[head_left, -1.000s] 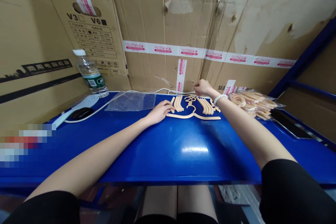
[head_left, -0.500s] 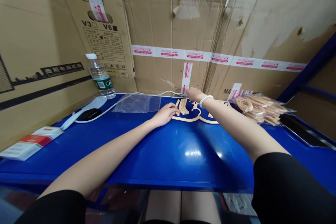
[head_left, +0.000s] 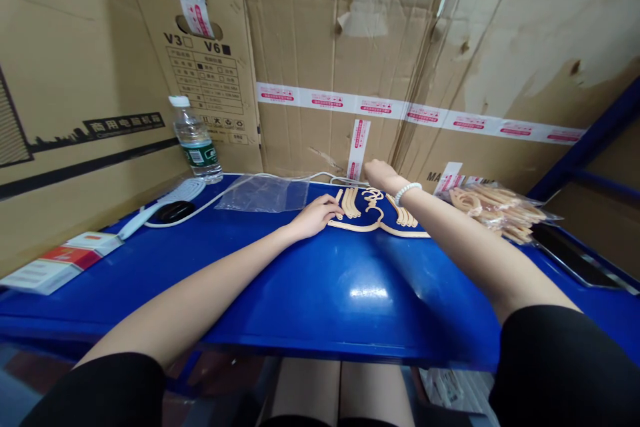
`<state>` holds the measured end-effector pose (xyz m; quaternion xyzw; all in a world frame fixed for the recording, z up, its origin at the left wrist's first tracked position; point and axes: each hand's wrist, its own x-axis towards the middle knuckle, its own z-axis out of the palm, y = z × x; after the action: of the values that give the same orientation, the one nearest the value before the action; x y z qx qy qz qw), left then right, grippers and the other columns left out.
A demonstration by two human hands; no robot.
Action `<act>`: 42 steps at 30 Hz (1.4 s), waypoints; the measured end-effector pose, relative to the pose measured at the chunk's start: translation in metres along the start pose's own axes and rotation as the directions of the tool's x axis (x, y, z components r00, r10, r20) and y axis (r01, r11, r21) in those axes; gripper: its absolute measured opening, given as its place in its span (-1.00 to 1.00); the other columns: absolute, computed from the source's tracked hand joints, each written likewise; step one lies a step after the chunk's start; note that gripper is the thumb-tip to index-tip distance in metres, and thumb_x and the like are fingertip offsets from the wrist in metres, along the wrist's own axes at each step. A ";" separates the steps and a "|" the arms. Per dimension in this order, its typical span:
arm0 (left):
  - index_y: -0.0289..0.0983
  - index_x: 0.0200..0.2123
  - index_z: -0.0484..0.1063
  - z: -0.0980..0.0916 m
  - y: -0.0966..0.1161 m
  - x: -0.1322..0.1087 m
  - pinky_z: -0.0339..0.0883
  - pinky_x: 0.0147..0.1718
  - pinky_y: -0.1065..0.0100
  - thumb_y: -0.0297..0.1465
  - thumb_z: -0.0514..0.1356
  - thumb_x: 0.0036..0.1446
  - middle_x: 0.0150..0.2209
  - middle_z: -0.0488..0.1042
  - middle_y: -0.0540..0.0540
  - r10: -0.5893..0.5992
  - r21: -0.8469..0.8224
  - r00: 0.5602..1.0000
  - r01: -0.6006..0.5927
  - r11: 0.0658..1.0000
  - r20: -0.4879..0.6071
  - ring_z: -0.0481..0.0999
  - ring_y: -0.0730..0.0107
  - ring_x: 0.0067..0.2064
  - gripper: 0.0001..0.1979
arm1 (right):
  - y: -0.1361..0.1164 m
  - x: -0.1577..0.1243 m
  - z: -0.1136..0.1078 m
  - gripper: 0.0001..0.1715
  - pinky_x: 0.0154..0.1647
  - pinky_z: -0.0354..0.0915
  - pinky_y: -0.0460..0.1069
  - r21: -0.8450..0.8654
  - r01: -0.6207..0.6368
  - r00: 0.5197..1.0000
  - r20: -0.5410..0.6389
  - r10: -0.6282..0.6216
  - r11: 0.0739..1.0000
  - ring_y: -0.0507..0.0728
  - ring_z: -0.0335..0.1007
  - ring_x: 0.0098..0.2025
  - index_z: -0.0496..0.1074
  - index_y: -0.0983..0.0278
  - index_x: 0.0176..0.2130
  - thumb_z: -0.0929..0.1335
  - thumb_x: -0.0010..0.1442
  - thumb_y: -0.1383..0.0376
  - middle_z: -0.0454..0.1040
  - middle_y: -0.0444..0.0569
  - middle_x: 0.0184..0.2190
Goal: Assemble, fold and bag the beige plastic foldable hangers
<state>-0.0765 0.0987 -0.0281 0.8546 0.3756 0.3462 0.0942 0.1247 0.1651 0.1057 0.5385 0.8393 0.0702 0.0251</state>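
My left hand (head_left: 319,215) rests on the table with its fingers curled closed at the end of a thin beige hanger piece (head_left: 339,197). Just right of it lie several curved hanger arms (head_left: 352,203) in a row. A hanger-shaped outline with a hook (head_left: 375,225) lies in front of them. My right hand (head_left: 383,175), with a beaded bracelet at the wrist, is held closed above the far side of the pieces; what its fingers hold, if anything, is hidden. Below it are beige hooks (head_left: 371,196), and a second row of curved arms (head_left: 405,217) lies beside my forearm.
A bag of beige pieces (head_left: 495,209) and a dark tablet-like device (head_left: 575,255) lie at right. Left stand a water bottle (head_left: 198,147), hairbrush (head_left: 165,203), black object (head_left: 175,211) and small box (head_left: 65,260). A clear plastic bag (head_left: 263,193) and cable lie before cardboard walls.
My right hand has moved slightly right, uncovering more of the hooks and the right-hand row of arms. My left hand stays at the same piece. The view has shifted a little.
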 end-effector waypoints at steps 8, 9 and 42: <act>-0.19 -0.13 0.61 -0.003 -0.001 0.001 0.38 0.12 0.14 -0.52 0.17 0.25 -0.09 0.45 -0.13 -0.005 -0.010 1.000 0.005 1.000 0.008 0.51 0.24 -0.01 -0.76 | 0.025 -0.076 -0.025 -0.69 -0.18 0.46 -0.04 0.324 0.057 0.976 -0.219 0.016 0.944 0.11 0.59 -0.32 0.64 0.35 -0.12 0.34 0.30 0.28 0.64 0.03 -0.37; -0.19 -0.13 0.61 -0.003 -0.001 0.001 0.39 0.11 0.15 -0.52 0.17 0.25 -0.10 0.44 -0.12 -0.007 -0.009 1.000 0.007 1.000 0.010 0.51 0.25 -0.01 -0.76 | 0.027 -0.090 -0.022 -0.67 -0.27 0.48 -0.04 0.515 0.089 0.972 -0.233 0.040 0.853 0.11 0.57 -0.38 0.65 0.36 -0.14 0.36 0.28 0.21 0.62 0.03 -0.43; -0.27 -0.30 0.47 0.017 0.120 -0.016 0.56 -0.26 0.40 -0.46 0.41 -0.01 -0.20 0.44 -0.05 -0.310 -0.768 0.941 0.098 0.633 -0.136 0.57 0.36 -0.16 -0.79 | -0.006 -0.175 0.078 -0.42 -0.38 0.47 -0.11 0.848 -0.078 0.976 0.172 0.133 -0.524 0.02 0.54 -0.40 0.52 0.22 -0.12 0.65 -0.16 0.35 0.60 -0.13 -0.40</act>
<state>-0.0037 0.0045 0.0015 0.6380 0.3025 0.5640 0.4282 0.2016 0.0112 0.0219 0.3740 0.4123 -0.6816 -0.4750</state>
